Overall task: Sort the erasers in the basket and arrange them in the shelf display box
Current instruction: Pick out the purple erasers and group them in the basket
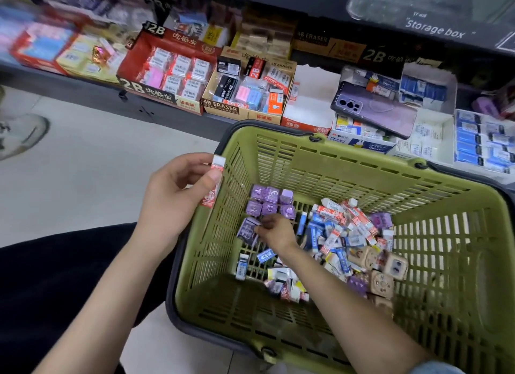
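While the left hand (pixel 178 189) pinches a red-and-white eraser (pixel 213 184) at the left rim of the green basket (pixel 348 161) | right hand (pixel 274 230) pinches a purple eraser pack (pixel 246 230) on its floor | best to lift one kind only.

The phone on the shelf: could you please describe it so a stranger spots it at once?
Find the shelf behind the green basket. Right of the white box, the phone lies face down across eraser boxes, the only purple slab with camera lenses.
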`<state>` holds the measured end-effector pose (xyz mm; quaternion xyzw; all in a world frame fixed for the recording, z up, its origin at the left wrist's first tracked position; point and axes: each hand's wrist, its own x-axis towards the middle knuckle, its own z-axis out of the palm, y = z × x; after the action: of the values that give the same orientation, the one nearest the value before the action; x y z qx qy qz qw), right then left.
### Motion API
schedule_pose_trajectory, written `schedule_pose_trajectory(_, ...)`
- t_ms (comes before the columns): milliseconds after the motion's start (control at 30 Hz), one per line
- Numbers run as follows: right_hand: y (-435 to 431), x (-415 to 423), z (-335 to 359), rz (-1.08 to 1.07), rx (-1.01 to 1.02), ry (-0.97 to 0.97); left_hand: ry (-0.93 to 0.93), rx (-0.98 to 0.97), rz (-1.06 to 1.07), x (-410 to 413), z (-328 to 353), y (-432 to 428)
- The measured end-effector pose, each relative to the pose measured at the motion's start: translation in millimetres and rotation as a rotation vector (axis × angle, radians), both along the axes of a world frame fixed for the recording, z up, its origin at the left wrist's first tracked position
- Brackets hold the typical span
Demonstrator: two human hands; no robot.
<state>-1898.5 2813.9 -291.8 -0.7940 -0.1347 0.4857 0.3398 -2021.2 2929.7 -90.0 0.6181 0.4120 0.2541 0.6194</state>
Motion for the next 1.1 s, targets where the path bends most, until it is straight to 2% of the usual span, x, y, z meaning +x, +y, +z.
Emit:
schedule_pose_trajectory(133,-1,0,1,-0.019,0.060,-0.047,0.013,0.013,0.007,3,-2,0)
schedule_pose_trajectory(200,-9,1,9,0.060,0.094,-0.097,0.023,0.039,0.008,4,-1,-1)
schedule_pose_trajectory(300,-31,9,17,0.490,0.012,-0.344,0.034,0.053,-0.004,7,-2,-4)
schedule_pose_trajectory(367,-44,14,18,0.758,-0.066,-0.433,0.030,0.035,-0.018,10,-2,-8)
schedule_pose_trajectory(500,-46,11,12,0.926,-0.134,-0.458,0.032,-0.021,-0.059,16,-3,-16)
schedule_pose_trajectory(700,-41,20,19,0.871,-0.163,-0.476,0.115,-0.177,-0.190,17,-17,-30)
schedule_pose_trajectory(867,-59,24,37,0.880,-0.158,-0.513,0.228,-0.260,-0.200,22,-46,-41)
schedule_pose_trajectory(967,-90,40,58,0.744,-0.161,-0.582,0.337,-0.281,-0.257,30,-64,-54)
schedule_pose_trajectory(1100,-147,87,81,0.490,-0.308,-0.691,0.440,-0.191,-0.392,52,-89,-71)
